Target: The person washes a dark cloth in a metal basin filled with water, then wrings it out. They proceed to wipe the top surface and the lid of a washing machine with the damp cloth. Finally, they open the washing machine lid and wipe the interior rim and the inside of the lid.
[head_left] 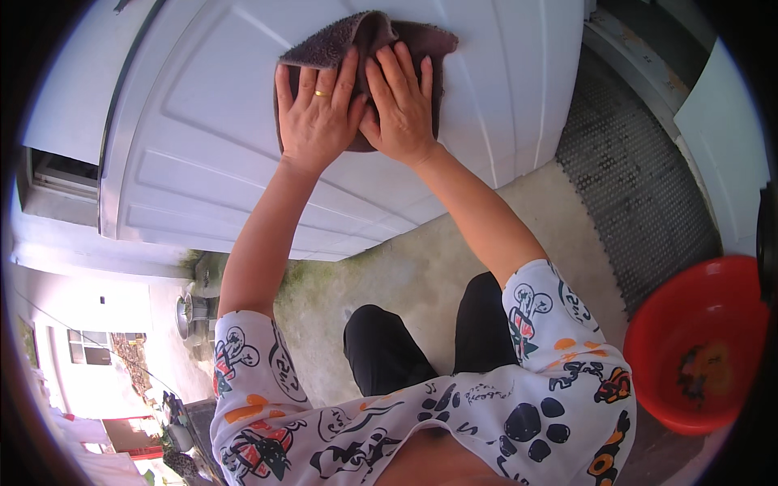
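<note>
A dark brown terry cloth (419,36) lies against the white ribbed side panel of a large appliance or cabinet (243,121), its upper edge folded over. My left hand (319,112), with a gold ring, presses flat on the left part of the cloth. Beside it, my right hand (398,100) rests flat on the cloth's right part, fingers spread a little and pointing up. The two thumbs are close together. Neither hand grasps the cloth; both have it under their palms and fingers.
A red plastic basin (656,340) stands at the right. A grey perforated mat (632,164) lies on the concrete floor (328,279) right of the white panel. My knees are below. Farther left are a potted plant (197,307) and a wall with a window (89,347).
</note>
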The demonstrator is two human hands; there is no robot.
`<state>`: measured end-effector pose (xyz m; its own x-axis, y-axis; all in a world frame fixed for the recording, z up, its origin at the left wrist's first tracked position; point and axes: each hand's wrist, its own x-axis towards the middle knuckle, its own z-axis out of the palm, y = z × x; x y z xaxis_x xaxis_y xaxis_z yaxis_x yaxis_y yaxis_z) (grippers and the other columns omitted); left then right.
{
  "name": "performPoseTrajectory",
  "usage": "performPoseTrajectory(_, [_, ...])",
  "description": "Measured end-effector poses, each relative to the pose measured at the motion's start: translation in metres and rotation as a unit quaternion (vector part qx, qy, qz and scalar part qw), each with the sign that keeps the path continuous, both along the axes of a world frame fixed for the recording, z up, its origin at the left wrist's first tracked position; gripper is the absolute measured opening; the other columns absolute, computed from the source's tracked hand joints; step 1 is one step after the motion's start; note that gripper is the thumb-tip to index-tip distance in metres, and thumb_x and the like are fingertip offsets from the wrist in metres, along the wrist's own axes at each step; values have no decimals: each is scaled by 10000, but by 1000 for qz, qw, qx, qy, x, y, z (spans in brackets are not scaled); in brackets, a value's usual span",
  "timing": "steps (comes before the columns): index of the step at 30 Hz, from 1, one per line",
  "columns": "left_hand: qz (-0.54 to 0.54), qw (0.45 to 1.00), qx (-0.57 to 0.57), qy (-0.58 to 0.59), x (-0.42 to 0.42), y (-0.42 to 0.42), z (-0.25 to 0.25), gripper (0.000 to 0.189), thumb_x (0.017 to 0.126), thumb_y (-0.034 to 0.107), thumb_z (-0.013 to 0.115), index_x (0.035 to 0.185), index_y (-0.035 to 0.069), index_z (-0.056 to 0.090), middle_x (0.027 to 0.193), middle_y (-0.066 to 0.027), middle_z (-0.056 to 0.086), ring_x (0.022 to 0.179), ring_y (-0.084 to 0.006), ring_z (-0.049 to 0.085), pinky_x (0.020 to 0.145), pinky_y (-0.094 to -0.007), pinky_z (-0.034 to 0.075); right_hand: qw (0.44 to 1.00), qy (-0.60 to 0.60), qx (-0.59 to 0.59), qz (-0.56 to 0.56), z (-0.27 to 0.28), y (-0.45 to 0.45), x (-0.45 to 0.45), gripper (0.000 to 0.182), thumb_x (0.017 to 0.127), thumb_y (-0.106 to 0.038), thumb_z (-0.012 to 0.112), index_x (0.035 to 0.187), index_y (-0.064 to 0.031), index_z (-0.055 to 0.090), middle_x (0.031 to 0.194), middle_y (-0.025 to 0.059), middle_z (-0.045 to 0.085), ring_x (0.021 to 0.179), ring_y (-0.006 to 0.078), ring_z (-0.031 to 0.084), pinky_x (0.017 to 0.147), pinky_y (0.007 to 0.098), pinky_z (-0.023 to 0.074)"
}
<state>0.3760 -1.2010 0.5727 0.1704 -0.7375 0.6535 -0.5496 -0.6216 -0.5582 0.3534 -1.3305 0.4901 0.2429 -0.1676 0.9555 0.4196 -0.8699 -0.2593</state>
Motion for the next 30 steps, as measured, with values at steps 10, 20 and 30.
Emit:
performPoseTrajectory(10, [-38,958,283,22,-8,-14,-132,555,879,313,513,1400,131,452,1462,-7,414,1372,-164,337,1154,-420,177,981,188,27,-31,-191,-13,-34,536,888,-380,569,1245,14,495,1419,271,330,1328,498,287,1031,687,209])
performPoseTrajectory(20, [45,984,-70,-155,1,-98,130,583,851,273,566,1399,116,447,1504,-84,345,1402,-266,291,1117,-515,194,976,-80,-44,-200,149,-89,24,622,902,-252,486,1455,-22,315,1529,224,226,1407,417,213,1107,598,153])
performPoseTrajectory(30, [-11,942,335,8,-10,-144,-89,471,917,282,439,1354,121,509,1397,-1,484,1370,-205,329,1189,-457,88,964,140,193,-117,-150,-102,-3,742,970,-453,355,1427,116,225,1517,291,164,1429,442,110,1127,602,66])
